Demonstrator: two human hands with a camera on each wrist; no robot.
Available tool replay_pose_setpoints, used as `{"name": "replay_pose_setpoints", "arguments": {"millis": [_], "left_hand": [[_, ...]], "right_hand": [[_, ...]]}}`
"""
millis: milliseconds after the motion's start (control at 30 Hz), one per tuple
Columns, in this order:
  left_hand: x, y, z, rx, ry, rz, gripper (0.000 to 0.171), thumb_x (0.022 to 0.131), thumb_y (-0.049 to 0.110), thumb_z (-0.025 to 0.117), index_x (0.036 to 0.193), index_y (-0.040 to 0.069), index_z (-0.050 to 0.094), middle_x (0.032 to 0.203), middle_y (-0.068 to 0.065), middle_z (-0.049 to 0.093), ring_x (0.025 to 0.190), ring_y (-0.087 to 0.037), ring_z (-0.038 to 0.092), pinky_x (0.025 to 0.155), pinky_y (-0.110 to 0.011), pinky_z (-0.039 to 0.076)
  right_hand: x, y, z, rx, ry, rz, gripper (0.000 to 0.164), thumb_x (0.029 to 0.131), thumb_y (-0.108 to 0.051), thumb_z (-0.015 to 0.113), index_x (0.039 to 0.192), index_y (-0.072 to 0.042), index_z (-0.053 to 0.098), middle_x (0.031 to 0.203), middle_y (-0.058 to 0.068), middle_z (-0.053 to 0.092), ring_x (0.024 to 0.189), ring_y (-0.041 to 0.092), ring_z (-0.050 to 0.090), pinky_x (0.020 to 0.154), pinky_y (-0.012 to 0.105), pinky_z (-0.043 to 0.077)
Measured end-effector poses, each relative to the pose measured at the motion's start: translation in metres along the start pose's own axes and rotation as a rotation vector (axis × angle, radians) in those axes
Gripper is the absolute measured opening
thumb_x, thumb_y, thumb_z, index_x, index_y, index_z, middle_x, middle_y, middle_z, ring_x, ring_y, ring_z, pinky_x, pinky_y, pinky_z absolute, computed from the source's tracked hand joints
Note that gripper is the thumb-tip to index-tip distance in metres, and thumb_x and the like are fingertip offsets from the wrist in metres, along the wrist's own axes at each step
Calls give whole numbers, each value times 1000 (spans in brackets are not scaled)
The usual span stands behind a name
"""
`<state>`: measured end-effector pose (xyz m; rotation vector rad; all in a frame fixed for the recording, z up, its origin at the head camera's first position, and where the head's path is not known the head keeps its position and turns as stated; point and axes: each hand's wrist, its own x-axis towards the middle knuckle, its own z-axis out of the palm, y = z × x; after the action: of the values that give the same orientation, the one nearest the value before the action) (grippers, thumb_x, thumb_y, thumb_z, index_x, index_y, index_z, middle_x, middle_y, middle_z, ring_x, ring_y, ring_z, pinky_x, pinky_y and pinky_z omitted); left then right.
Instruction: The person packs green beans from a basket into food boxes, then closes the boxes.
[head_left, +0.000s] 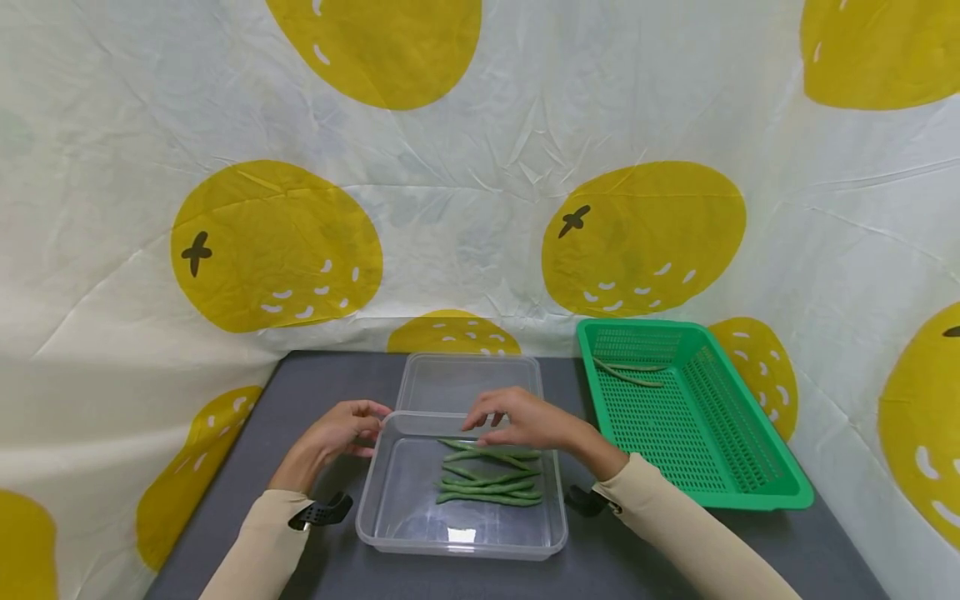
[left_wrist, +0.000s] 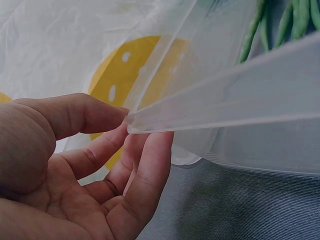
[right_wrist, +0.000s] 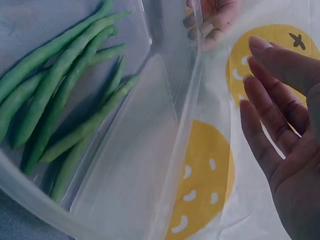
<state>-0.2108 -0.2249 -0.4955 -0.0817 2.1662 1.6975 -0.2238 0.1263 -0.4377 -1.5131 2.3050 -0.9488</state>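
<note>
**Beans (head_left: 487, 498) in clear box (head_left: 461, 550), one corner pinched**

Left hand (head_left: 337, 433) pinches the box's far left corner, thumb against fingers. Right hand (head_left: 523, 419) half open above the far side, holding nothing. Beans lie loose side by side in the box's right half. Judged risk: a tug on that single corner could swivel the box and roll them apart. Lid (head_left: 468, 382) just behind; pushing back might snag it. Bare counter (head_left: 330, 375) to the left; green basket (head_left: 742, 500) limits room right, curtain (head_left: 465, 225) behind.
</note>
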Motion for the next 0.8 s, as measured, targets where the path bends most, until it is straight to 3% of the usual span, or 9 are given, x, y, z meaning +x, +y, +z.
{"name": "replay_pose_setpoints", "arguments": {"millis": [167,267,600,800], "left_hand": [[0,1,0,-1,-8,-2,41,90,4,60,130,-9,57,108,-21,68,87,-24,67,68,-36,60],[0,0,-1,1,-4,-5,40,91,4,61,129,-8,58,107,-20,68,86,-23,67,68,-37,60],[0,1,-2,-4,-6,-12,40,92,5,62,129,-8,57,105,-18,69,80,-18,65,67,-37,60],[1,2,-2,-6,-7,-16,42,91,5,61,131,-9,56,105,-18,68,82,-19,65,66,-36,60]], "right_hand": [[-2,-1,-3,45,20,32,27,95,-18,72,121,-20,73,116,-6,68,107,13,65,92,39,57],[-8,1,-7,80,29,61,25,96,-19,71,120,-23,73,115,-6,68,106,14,66,93,36,56],[-34,13,-21,79,77,104,22,95,-17,71,115,-25,72,110,-11,69,99,8,68,88,32,58],[-50,22,-33,68,97,144,23,96,-17,70,117,-27,72,111,-11,69,98,7,67,89,36,58]]}}
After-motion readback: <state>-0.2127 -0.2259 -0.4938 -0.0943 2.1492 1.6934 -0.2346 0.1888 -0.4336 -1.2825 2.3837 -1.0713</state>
